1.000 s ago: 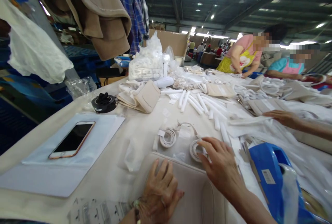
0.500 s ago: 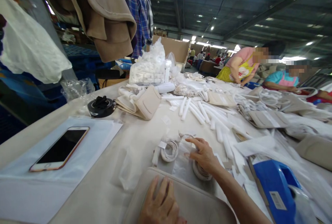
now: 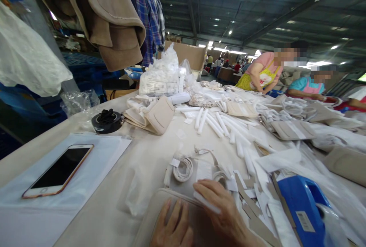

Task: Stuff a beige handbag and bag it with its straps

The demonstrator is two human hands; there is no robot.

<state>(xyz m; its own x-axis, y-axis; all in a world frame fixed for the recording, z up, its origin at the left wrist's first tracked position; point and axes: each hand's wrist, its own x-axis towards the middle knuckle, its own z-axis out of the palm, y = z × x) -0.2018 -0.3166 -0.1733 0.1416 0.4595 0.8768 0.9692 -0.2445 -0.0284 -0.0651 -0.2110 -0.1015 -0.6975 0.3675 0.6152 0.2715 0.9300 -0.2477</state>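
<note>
Beige bag (image 3: 200, 223) partly beneath left hand (image 3: 173, 227)

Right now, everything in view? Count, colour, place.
table: one, pale, across the foreground
bag: one, beige, bottom centre
coils: two, cream, beyond the bag
strip: one, white, bottom centre
sheets: count unclear, whitish, left
phone: one, white and black, on the sheets
roll: one, black, beyond the sheets
folded pouch: one, beige, right of the roll
tubes: many, white, table middle
handled object: one, blue, right
pieces: many, beige, right
stuffed sack: one, whitish, far end
plastic sack: one, white, left edge
garment: one, brown, upper left
plaid shirt: one, blue, beside the garment
co-workers: several, mixed colours, background
left hand: one, bare, on the bag
right hand: one, bare, at the strip
</note>
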